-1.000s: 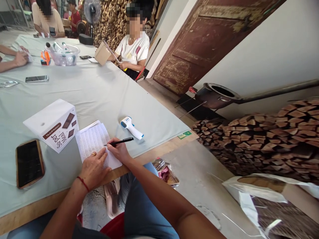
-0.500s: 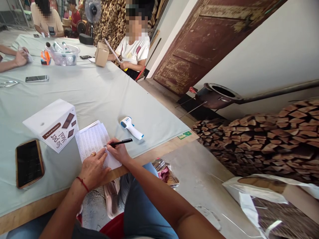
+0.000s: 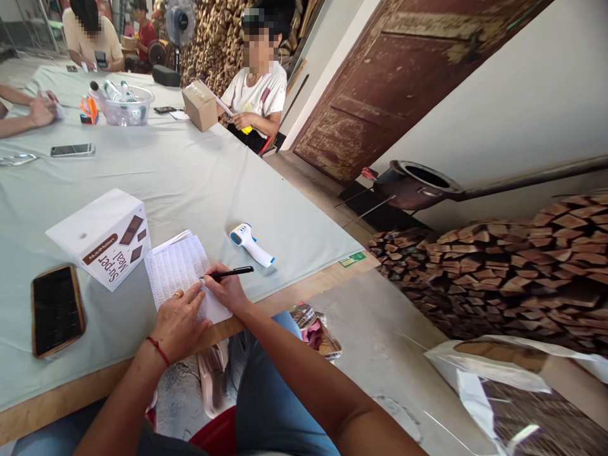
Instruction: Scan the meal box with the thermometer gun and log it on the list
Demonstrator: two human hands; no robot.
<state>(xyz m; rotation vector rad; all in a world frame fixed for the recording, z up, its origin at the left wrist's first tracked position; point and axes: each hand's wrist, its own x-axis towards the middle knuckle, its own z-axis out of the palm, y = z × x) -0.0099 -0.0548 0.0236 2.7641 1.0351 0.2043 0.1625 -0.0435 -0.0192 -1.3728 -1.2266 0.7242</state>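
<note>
Densely written lines cover the upper part of a sheet of paper [image 3: 173, 272], which lies on a few other sheets at the table's near edge. Pinched in my right hand [image 3: 227, 290] is a black pen [image 3: 232, 272], its tip on the paper. My left hand [image 3: 183, 320], with a ring and a red wrist string, lies flat over the lower left of the sheet, fingers stretched out. Just beyond my right hand rests a white and blue infrared thermometer [image 3: 251, 244]. Left of the paper stands a white box [image 3: 104, 237] with printed lettering, and beside it a smartphone [image 3: 57, 310].
Farther up the cloth-covered table [image 3: 190, 183] are another phone [image 3: 73, 150], a plastic basin [image 3: 126, 111] of bottles and a cardboard box [image 3: 200, 106]. Several people sit around it. Stacked firewood [image 3: 513, 266] and a white sack [image 3: 468, 380] stand on the right.
The seated person across the table has lowered the paper they hold, and the cardboard box beside them has turned slightly. My hands and the pen look nearly unmoved.
</note>
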